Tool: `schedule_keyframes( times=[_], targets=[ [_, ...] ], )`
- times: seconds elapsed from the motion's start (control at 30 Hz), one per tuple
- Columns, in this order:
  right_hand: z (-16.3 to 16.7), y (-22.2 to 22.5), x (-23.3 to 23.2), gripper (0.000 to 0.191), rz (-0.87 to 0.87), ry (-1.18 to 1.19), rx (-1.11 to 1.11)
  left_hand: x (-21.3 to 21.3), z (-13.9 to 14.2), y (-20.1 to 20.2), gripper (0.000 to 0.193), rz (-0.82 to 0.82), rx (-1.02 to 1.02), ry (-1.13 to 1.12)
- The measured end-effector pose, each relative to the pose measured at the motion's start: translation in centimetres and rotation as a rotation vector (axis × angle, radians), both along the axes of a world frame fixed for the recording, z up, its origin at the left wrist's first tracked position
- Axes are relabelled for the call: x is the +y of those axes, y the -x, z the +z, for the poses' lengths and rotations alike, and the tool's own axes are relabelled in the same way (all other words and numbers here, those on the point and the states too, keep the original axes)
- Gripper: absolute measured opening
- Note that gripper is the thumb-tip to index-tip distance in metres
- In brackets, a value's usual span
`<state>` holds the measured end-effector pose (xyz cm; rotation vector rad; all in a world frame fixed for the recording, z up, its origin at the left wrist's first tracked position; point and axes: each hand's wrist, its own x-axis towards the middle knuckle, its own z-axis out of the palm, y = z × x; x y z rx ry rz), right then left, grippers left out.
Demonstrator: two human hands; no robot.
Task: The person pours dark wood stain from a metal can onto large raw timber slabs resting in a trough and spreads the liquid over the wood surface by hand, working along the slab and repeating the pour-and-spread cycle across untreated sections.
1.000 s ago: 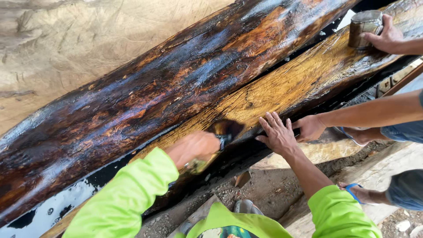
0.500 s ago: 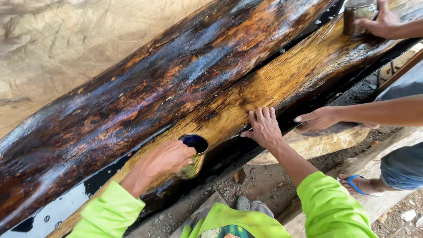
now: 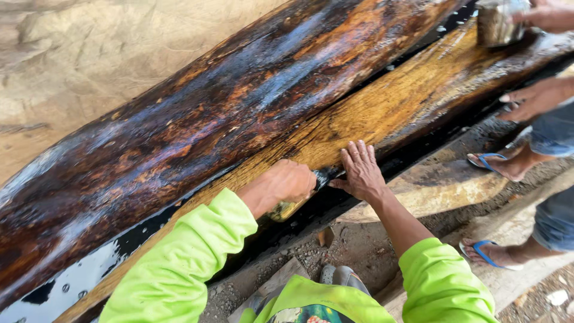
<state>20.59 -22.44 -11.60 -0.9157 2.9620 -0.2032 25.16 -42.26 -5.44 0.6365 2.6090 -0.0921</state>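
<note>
Above both hands lies a huge dark, wet-coated log, and just under it the paler yellow timber they work on. The right hand rests flat and open on that timber. Touching it, the left hand is clenched around a brush whose black bristles press the timber's lower edge.

Lighting: bright, even daylight on your view. Glare: bluish-white sheen along the wet dark log. Shadow: deep under the near yellow log. Focus: your centre sharp; far-right can slightly blurred; edges mildly stretched.
</note>
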Motion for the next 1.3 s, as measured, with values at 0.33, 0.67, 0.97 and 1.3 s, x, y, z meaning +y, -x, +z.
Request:
schedule_keyframes(
  times=[0.33, 0.67, 0.97, 1.3],
  targets=[
    [-2.6, 1.2, 0.8, 0.104, 0.023, 0.043, 0.033, -8.9, 0.6, -2.9, 0.023, 0.057, 0.015, -0.343],
    [-6.6, 0.5, -0.9, 0.09, 0.055, -0.074, 0.323, -34.8, -1.7, -25.9, 0.026, 0.876, 0.186, -0.305],
    [-7.3, -7.1, -14.4, 0.091, -0.089, -0.186, -0.031, -50.1, -5.0, -45.1, 0.032, 1.963, 0.675, -0.701],
    [-7.4, -21.1, -31.7, 0.09, 0.054, -0.216, -0.148, -55.0, -10.8, -43.8, 0.025, 1.953, 0.73, -1.747]
  ],
)
